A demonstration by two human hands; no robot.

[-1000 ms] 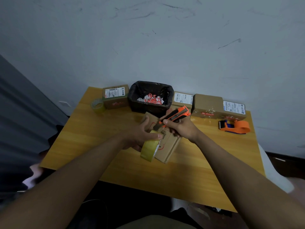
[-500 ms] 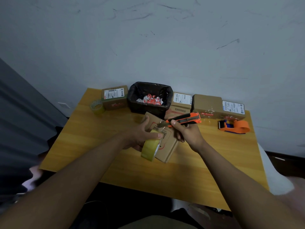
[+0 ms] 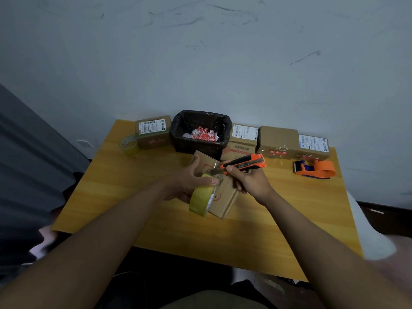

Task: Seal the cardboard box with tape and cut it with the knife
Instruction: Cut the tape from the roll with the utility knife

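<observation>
On the tabletop [image 3: 256, 221], you steady the cardboard box [image 3: 225, 197] and tape roll [image 3: 201, 200] with your left hand [image 3: 189, 182], fingers wrapped round both, so the tape stays taut; your right hand [image 3: 250, 181] grips the knife [image 3: 244, 164], blade at the strip.

Surface: we see a yellow-orange wooden table [image 3: 138, 210]
Back row: labelled brown cardboard boxes [image 3: 153, 132], black-lined bin [image 3: 200, 130]
Left: yellowish tape roll [image 3: 129, 144]
Right: orange tape dispenser [image 3: 315, 170]
</observation>
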